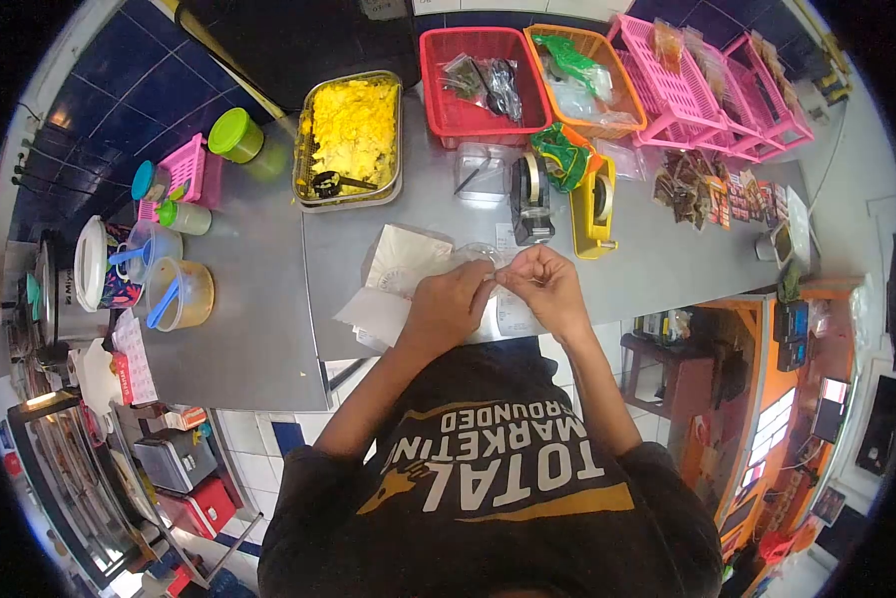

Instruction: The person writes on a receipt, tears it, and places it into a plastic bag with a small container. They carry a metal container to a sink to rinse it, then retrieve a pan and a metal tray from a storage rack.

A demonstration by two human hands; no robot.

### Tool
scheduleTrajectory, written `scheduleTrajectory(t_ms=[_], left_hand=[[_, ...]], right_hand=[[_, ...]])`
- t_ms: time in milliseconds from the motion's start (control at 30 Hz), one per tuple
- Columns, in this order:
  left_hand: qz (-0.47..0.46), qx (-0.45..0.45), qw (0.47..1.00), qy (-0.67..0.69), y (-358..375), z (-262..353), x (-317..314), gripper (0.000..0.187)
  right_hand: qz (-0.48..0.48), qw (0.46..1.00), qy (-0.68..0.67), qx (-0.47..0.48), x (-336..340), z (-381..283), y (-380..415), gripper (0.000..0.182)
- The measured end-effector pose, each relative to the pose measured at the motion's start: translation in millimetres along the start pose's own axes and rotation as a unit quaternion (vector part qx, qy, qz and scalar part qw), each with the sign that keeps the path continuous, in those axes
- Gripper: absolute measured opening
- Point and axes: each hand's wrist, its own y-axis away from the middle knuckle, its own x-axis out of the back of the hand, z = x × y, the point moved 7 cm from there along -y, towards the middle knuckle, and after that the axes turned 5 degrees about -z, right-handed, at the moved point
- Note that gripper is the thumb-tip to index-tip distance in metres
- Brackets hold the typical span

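Both hands meet over the steel counter, with fingertips pinched together. My left hand (451, 304) is closed, its thumb and fingers touching those of my right hand (550, 289), which is closed in a pinch too. A clear, shiny plastic piece (481, 251) shows just behind the fingertips. What the fingers grip is too small and hidden to name. An opened brown paper wrapper (406, 261) lies beside and partly under my left hand. Printed paper slips (516, 317) lie under my right hand. A black tape dispenser (532, 214) and a yellow tape dispenser (594, 214) stand just beyond.
A metal tray of yellow food (353, 130) with a black scoop stands behind left. Red (436, 75) and orange (622, 118) baskets hold bags at the back, next to pink racks (667, 95). Tubs with blue spoons (200, 299) line the left. Spice packets (692, 194) lie right.
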Motion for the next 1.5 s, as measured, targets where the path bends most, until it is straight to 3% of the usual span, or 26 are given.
scheduleTrajectory(t_ms=[100, 200, 300, 433, 533, 600, 633, 700, 733, 767, 867, 1033, 1100, 1167, 1200, 1233, 1267, 1300, 1333, 1367, 1400, 1433, 1500], left_hand=[[0.001, -0.024, 0.999, -0.035, 1, 5, 2, 0.010], [0.010, -0.007, 0.998, -0.069, 9, -3, 3, 0.007], [0.054, 0.029, 0.997, -0.039, 14, -5, 6, 0.004], [0.087, 0.047, 0.993, -0.059, 18, -3, 14, 0.004], [0.051, 0.076, 0.992, -0.090, 26, -21, 12, 0.009], [0.073, 0.035, 0.993, -0.088, 24, -6, 20, 0.017], [0.089, 0.015, 0.992, -0.083, 19, 5, 25, 0.021], [0.081, 0.038, 0.976, -0.196, 1, 25, 32, 0.028], [0.079, 0.047, 0.963, -0.252, -5, 30, 32, 0.031], [0.022, 0.069, 0.958, -0.276, 0, 10, 20, 0.032], [-0.111, 0.105, 0.952, -0.267, 7, -20, 22, 0.031], [-0.156, 0.137, 0.969, -0.135, -13, 50, 44, 0.017], [-0.216, 0.169, 0.959, -0.069, -33, 97, 35, 0.012], [-0.203, 0.118, 0.967, -0.096, -58, 152, 22, 0.010], [-0.198, 0.111, 0.969, -0.099, -70, 178, 12, 0.009], [-0.193, 0.105, 0.970, -0.102, -83, 203, 3, 0.009], [-0.188, 0.117, 0.971, -0.093, -95, 227, -8, 0.010], [-0.194, 0.143, 0.966, -0.095, -104, 237, -22, 0.015], [-0.201, 0.168, 0.960, -0.097, -111, 247, -35, 0.020], [-0.215, 0.210, 0.948, -0.106, -113, 248, -40, 0.030], [-0.214, 0.196, 0.949, -0.121, -117, 253, -47, 0.035], [-0.212, 0.182, 0.950, -0.136, -122, 259, -54, 0.040], [-0.203, 0.046, 0.970, -0.124, -158, 275, -100, 0.035]], right_hand=[[-0.028, 0.998, -0.028, 0.057, 1, 6, -8, 0.024], [-0.063, 0.996, -0.030, -0.061, -2, 3, -5, 0.035], [-0.110, 0.973, -0.163, -0.122, -7, -9, -5, 0.037], [-0.157, 0.926, -0.313, -0.138, -19, -4, -7, 0.030], [-0.130, 0.981, -0.136, -0.045, -7, -35, -8, 0.027], [-0.110, 0.993, 0.021, 0.029, -4, -34, -7, 0.019], [-0.095, 0.986, 0.123, 0.062, -2, -27, -10, 0.021], [-0.077, 0.942, 0.297, 0.136, -19, -16, -6, 0.039], [-0.108, 0.936, 0.283, 0.179, -31, -7, -8, 0.043], [-0.073, 0.927, 0.294, 0.220, -38, 5, -11, 0.037], [-0.101, 0.935, 0.293, 0.172, -48, 19, -26, 0.024], [-0.117, 0.944, 0.180, 0.250, -15, -41, 16, 0.024], [-0.121, 0.927, 0.174, 0.310, 22, -75, 42, 0.029], [-0.121, 0.942, 0.141, 0.281, 101, -102, 60, 0.031], [-0.073, 0.981, 0.114, 0.140, 161, -96, 62, 0.038], [0.058, 0.980, 0.094, 0.168, 232, -82, 67, 0.038], [0.179, 0.967, 0.127, 0.131, 320, -70, 75, 0.034], [0.367, 0.869, 0.289, 0.163, 412, -66, 95, 0.030], [0.518, 0.788, 0.292, 0.159, 503, -48, 121, 0.027], [0.594, 0.740, 0.302, 0.090, 578, -41, 147, 0.028], [0.641, 0.687, 0.335, -0.066, 645, -26, 166, 0.036], [0.657, 0.660, 0.355, -0.083, 716, 10, 176, 0.043], [0.639, 0.673, 0.324, -0.185, 801, 49, 177, 0.056]])
